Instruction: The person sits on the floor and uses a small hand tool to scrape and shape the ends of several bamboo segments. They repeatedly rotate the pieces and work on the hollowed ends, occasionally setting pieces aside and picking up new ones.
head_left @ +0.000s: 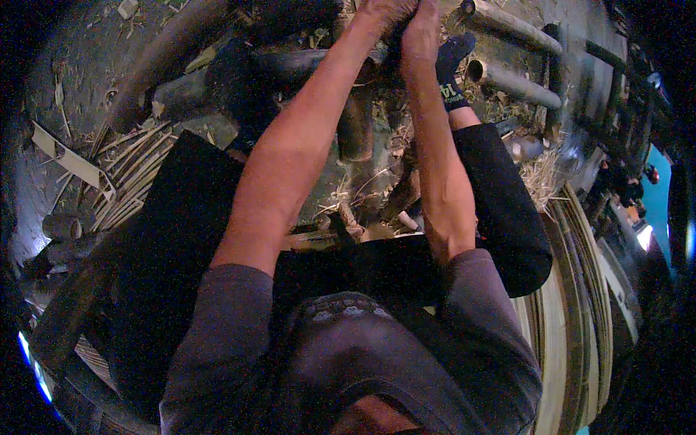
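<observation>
Both my arms reach straight ahead, and the hands come close together at the upper edge of the head view. My left hand (pixel 390 9) is cut off by that edge, its fingers out of sight. Beside it, my right hand (pixel 422 16) is also partly cut off. Whatever either one holds does not show. Dark, round pieces lie below the hands, among them a short upright brown piece (pixel 355 129) between my forearms. A dark sock (pixel 453 69) covers my right foot, just right of the right wrist.
Bamboo poles (pixel 516 85) lie at the upper right. Thin split strips (pixel 138 177) are heaped on the left near a flat pale strip (pixel 69 159). Long pale slats (pixel 573 326) are stacked by my right side. Shavings (pixel 545 174) litter the floor.
</observation>
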Tool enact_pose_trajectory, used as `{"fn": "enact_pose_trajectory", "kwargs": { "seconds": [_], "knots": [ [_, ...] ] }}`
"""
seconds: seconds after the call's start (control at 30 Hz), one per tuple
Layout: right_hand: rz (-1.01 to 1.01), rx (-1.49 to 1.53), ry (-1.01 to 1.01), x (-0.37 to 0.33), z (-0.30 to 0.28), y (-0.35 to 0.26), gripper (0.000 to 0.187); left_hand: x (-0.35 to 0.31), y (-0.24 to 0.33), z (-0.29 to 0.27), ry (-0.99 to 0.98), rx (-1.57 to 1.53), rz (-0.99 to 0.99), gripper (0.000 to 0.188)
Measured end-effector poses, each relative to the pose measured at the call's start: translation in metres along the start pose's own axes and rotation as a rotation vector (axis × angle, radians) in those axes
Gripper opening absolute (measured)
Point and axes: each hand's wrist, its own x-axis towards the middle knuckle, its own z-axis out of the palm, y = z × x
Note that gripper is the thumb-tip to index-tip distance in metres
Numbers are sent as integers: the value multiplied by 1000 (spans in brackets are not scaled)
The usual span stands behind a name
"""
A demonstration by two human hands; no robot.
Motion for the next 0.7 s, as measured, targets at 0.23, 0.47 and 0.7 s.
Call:
{"fn": "enact_pose_trajectory", "kwargs": {
  "seconds": [0.23, 0.47, 0.7],
  "knots": [
    [-54, -21, 573, -41, -15, 43, 50, -21, -20, 42, -436, 47, 40, 42],
    [3, 550, 728, -68, -26, 58, 57, -42, -40, 85, -1056, 344, -67, 41],
    [45, 520, 263, 1, 48, -12, 64, 41, -17, -41, -380, -53, 27, 36]
  ]
}}
